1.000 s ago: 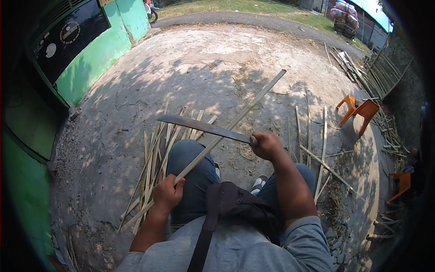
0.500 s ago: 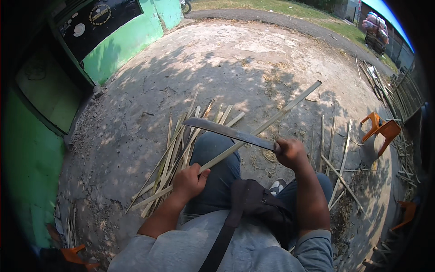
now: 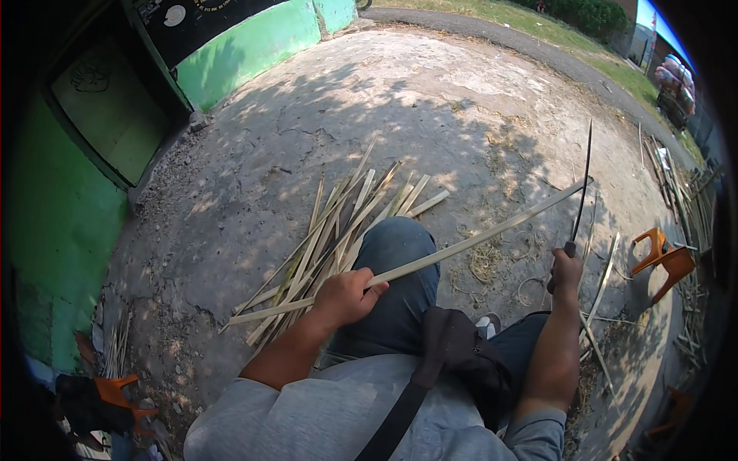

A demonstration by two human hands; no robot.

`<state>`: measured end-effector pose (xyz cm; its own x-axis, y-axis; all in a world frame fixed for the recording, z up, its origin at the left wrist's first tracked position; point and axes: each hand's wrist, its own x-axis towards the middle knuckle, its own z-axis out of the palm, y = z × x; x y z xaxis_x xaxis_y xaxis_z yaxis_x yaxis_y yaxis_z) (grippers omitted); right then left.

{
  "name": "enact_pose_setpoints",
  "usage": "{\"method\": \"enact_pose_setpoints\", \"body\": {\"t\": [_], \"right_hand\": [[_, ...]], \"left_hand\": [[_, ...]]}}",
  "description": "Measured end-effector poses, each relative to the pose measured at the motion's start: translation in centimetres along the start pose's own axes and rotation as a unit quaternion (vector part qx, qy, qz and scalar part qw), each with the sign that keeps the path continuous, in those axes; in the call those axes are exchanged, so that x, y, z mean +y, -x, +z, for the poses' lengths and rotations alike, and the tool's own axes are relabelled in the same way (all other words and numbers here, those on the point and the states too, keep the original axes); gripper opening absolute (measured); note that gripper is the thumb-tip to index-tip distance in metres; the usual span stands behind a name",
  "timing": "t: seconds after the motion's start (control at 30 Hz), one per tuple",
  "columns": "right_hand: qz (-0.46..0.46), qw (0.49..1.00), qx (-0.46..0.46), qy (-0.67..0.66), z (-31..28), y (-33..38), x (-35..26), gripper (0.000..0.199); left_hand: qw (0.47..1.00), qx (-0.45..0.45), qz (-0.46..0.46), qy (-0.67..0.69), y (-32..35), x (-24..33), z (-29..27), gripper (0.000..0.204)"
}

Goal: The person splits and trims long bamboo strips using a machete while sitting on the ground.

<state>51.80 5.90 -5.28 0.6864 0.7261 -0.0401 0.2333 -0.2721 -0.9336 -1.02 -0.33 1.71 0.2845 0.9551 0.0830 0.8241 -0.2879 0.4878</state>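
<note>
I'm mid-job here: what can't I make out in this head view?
In the head view:
- Knife handle: mostly covered by the right hand.
- Blade faces: seen nearly edge-on; contact with the strip's far end is unclear.
- Left hand palm: hidden behind its own back.
- Black wall panel: cut off by the upper edge.

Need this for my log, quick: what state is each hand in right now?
Left hand: closed, holding a long pale strip.
Right hand: closed, holding a long-bladed knife, blade pointing up in the picture.
</note>
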Motion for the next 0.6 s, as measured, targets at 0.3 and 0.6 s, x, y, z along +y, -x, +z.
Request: {"method": "enact_pose_setpoints", "body": {"t": [0.3, 0.6], "right_hand": [[-0.053, 0.995, 0.015, -0.078, 0.4, 0.8, -1.6, 0.021], [-0.076, 0.994, -0.050, -0.060, 1.1, 1.9, -3.2, 0.021]], "left_hand": [[0.997, 0.027, -0.026, 0.070, -0.8, -4.4, -3.5, 0.049], [0.973, 0.182, -0.138, 0.042, -2.2, -15.1, -4.0, 0.048]]}}
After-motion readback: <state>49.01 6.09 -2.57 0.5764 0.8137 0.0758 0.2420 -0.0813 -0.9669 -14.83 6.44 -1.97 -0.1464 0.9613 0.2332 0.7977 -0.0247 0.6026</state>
